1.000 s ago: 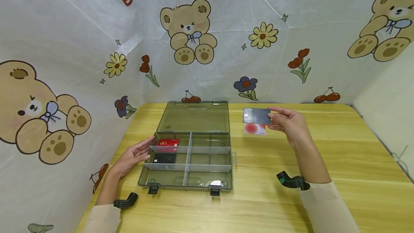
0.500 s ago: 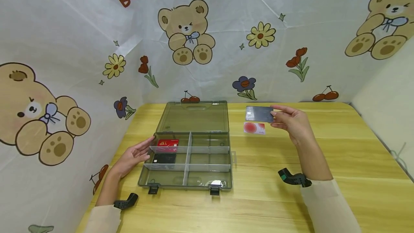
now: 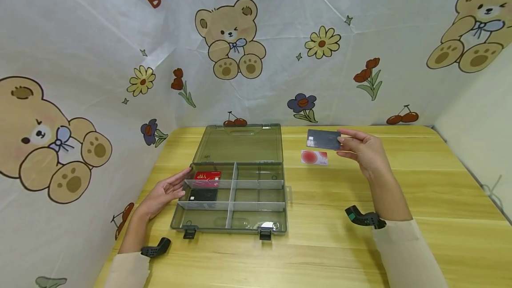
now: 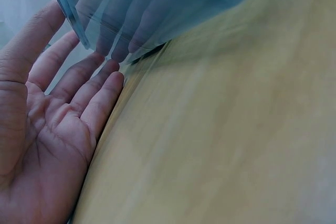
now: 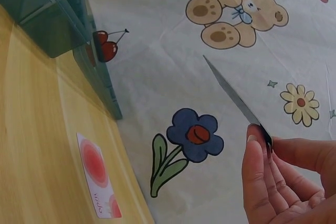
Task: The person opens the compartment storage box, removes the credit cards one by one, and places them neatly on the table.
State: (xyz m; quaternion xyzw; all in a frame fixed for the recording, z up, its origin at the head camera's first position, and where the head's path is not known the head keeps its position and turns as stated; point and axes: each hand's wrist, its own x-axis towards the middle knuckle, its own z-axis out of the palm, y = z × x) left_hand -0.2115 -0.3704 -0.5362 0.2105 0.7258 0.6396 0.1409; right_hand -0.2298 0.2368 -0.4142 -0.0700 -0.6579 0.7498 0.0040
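Between thumb and fingers, my right hand (image 3: 363,151) pinches a dark grey card (image 3: 322,139) by its right end. In the right wrist view that card shows nearly edge-on, raised off the table. Just below it in the head view, a white card with red circles (image 3: 314,157) lies on the wood. My left hand (image 3: 165,194) rests at the left side of a see-through grey compartment box (image 3: 258,230), fingers extended, fingertips right at its wall in the left wrist view. Inside the box, a red VIP card (image 3: 207,177) lies in the back left compartment and a black card (image 3: 203,195) in the middle left one.
The box's lid (image 3: 242,143) lies folded back toward the cloth. Two black latches (image 3: 266,234) hang at the box's front edge. A patterned cloth (image 3: 280,34) with bears and flowers rises behind the wooden table (image 3: 320,252). Each wrist wears a black camera mount (image 3: 364,218).
My right hand has shifted slightly right and back with the dark grey card, so the white and red card beneath is now fully uncovered. My left hand stays at the box.
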